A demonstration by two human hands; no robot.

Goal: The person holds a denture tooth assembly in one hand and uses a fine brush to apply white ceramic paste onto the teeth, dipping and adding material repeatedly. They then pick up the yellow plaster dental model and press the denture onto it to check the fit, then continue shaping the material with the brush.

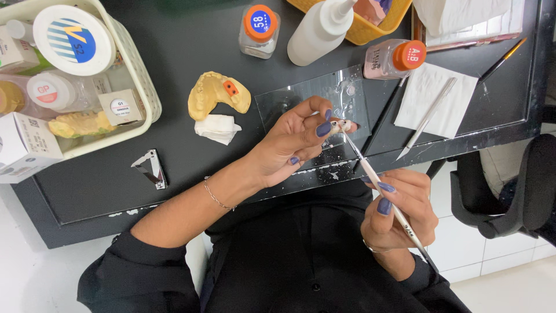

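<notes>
A small pale piece [343, 124], a dental crown as far as I can tell at this size, sits pinched between the thumb and fingertips of the left hand [292, 145], raised just above the glass mixing slab [301, 98], so that anything dropped lands on the glass. The right hand [399, 211] is closed around a fine white-handled brush [379, 185] in a pen grip, with the tip touching the piece; the long handle runs back toward the person's chest, which steadies the stroke.

Just beyond the left hand lie a yellow stone jaw cast [217, 94] and a folded tissue [217, 127]. Beyond the right hand, a metal spatula [428, 116] rests on a white paper napkin [437, 98], and a capped powder jar [394, 58] lies on its side (within easy reach). A cream basket [139, 75] of jars stands well off on the left-hand side. The black table [174, 168] ends at an edge directly beneath both wrists, and bare tabletop shows around a small metal clip [152, 169] near the left forearm.
</notes>
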